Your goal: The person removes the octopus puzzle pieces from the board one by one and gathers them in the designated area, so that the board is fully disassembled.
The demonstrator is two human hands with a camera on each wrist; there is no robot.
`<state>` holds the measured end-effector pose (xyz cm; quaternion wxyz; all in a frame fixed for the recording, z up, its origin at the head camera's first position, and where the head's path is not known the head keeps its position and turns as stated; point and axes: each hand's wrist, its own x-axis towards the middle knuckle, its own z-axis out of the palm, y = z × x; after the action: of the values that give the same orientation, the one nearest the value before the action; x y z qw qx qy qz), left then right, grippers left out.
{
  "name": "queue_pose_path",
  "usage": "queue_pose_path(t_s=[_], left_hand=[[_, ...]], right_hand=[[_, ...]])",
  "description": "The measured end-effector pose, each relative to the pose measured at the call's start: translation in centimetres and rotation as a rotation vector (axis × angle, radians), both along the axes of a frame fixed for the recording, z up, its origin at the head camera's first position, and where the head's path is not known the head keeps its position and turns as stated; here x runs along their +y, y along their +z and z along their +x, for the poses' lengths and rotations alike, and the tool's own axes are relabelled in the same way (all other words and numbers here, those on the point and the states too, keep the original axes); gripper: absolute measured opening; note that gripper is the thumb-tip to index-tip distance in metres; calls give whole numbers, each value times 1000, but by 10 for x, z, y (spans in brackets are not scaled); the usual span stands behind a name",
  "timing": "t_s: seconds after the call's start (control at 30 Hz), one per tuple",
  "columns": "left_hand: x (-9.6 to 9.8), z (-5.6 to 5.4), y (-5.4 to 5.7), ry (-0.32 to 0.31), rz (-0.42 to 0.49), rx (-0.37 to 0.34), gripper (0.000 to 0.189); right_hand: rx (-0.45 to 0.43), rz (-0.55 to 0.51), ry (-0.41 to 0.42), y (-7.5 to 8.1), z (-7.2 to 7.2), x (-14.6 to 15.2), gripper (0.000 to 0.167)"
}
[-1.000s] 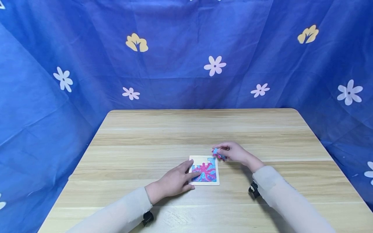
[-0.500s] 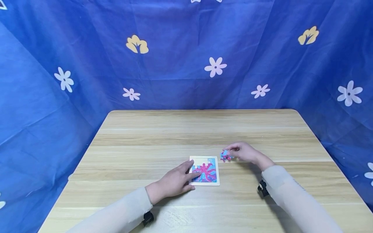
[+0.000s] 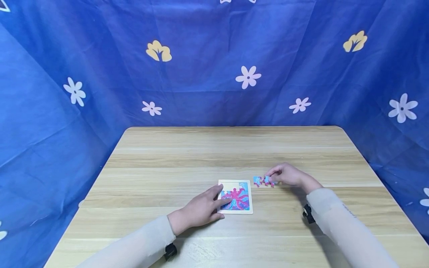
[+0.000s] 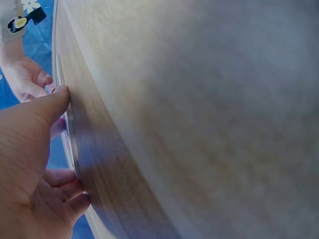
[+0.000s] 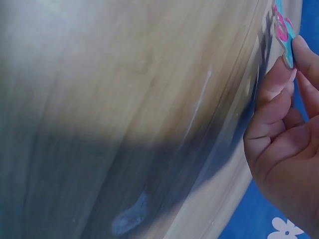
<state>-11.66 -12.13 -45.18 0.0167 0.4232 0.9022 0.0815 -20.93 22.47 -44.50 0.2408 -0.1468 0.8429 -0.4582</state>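
A square wooden puzzle tray (image 3: 250, 208) lies on the table, partly filled with pieces showing a pink octopus (image 3: 236, 197) on blue. Its upper left area shows bare pale wood. My left hand (image 3: 200, 208) rests across the tray's left side, fingers extended, one over the pieces and the thumb by the near left corner. Right of the tray's far corner, a blue and pink puzzle piece (image 3: 257, 181) lies on the table. Just beside it, my right hand (image 3: 287, 174) pinches blue and pink puzzle piece stock (image 5: 285, 35) between thumb and finger; the fingers partly hide it.
The wood-grain table (image 3: 187, 156) extends around the tray, with a blue flowered cloth (image 3: 201, 74) hanging behind it and at both sides. Black wrist devices (image 3: 170, 251) sit under both sleeves.
My right hand has moved right, away from the tray, with the puzzle pieces. One piece now lies apart on the table. My left hand stays in place.
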Motion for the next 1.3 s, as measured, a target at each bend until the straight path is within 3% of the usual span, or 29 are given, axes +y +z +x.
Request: queue_pose_path(t_s=[0.3,0.7,0.97,1.3], left_hand=[[1,0,-1,-2,15,-2,51],[1,0,-2,-5,14,16,51],[1,0,-2,-2,6,6,51],[2,0,-2,4,15,-8,52]], right_hand=[[0,9,10,-3,-2,4,20],[171,137,-49,-6,-1,-1,10],[184,153,-95,-8,2,-5,6],[210,146,-96,-12,1,-4,7]])
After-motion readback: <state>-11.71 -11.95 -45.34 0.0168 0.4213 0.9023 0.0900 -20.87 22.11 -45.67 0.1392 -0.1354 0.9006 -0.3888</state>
